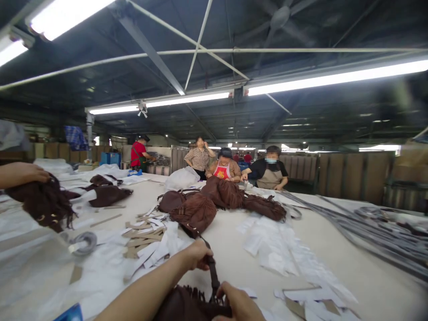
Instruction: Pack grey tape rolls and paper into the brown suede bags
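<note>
A dark brown fringed bag [190,305] lies right in front of me at the bottom of the view, partly cut off by the edge. Its strap [212,272] rises from the bag. My left hand [200,255] is closed around the upper part of this strap. At the strap's lower end, my right hand [239,303] grips the bag by its top edge, thumb on the near side; its other fingers are mostly hidden. Just beyond my left hand sits a pile of brown fringed bags [194,211].
A co-worker's hand [36,173] holds another brown bag [50,203] at left. Paper and card strips [147,236], clear plastic bags [270,245] and a grey coil [83,243] lie on the table. Long grey straps [347,227] stretch along the right. Several people stand or sit across the table.
</note>
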`<action>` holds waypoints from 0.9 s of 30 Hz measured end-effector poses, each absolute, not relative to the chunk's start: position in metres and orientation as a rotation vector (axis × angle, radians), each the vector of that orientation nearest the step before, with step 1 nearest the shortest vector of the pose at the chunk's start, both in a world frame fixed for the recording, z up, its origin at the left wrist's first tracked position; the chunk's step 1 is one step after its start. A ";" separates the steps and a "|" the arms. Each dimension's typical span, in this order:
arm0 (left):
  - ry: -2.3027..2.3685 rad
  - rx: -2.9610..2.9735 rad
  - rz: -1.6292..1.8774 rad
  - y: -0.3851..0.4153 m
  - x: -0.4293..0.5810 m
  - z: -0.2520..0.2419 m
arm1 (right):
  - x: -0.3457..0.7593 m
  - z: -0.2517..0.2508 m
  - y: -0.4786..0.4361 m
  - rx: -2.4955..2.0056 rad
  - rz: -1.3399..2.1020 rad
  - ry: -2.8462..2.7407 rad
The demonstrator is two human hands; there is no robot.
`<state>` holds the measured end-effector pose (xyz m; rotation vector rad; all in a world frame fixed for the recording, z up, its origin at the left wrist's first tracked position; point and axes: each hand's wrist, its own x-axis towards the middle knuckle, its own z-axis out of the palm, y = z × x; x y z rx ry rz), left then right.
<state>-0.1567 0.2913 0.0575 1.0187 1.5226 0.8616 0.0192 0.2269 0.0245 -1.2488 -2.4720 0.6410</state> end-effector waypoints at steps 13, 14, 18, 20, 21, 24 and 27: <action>1.273 0.684 1.128 0.299 -0.164 0.099 | 0.018 0.055 0.231 -0.821 -0.290 -2.469; 1.255 0.676 1.154 0.299 -0.166 0.101 | 0.020 0.053 0.231 -0.824 -0.253 -2.471; 1.211 0.695 1.291 0.302 -0.174 0.116 | 0.031 0.063 0.232 -1.000 0.236 -2.271; 1.237 0.742 1.331 0.302 -0.177 0.123 | 0.033 0.070 0.231 -1.094 0.454 -2.132; 1.263 0.776 1.344 0.301 -0.178 0.126 | 0.034 0.072 0.231 -1.123 0.517 -2.117; 1.381 0.910 1.363 0.299 -0.181 0.135 | 0.033 0.074 0.225 -1.151 0.552 -2.278; 1.564 1.092 1.335 0.295 -0.192 0.141 | 0.037 0.072 0.218 -1.203 0.538 -2.448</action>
